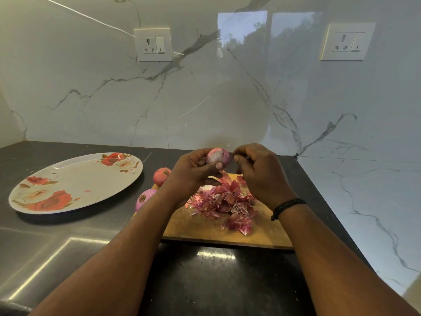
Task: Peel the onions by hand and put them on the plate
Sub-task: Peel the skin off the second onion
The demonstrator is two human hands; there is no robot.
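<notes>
Head view, from the biggest thing down: a dark surface (68, 242) runs under a marble wall (205, 99); a flowered plate (75, 181) lies at the left, bare of onions; a wooden board (205, 229) sits to its right, heaped with red skins (225, 201); two more onions wait at the board's left edge — one (161, 176) still in its dry coat, the other (145, 198) looking paler and perhaps already stripped.

The onion (217, 156) being worked is held up above the board, between the two hands. The left hand (193, 172) cups it, fingers curled behind and thumb pressed across the front; the right hand (257, 169) pinches something at the onion's right side, most likely a strip of skin, though the fingertips hide it; a loose shred hangs below the thumb.

By my judgement the bulb is light, firm and slick where bare, so a curled grip round its middle suits it; the skin is thin and brittle and tears in strips, best caught at an end. Its axis seems to lie roughly level, one end toward the right hand — I cannot tell root from tip.
</notes>
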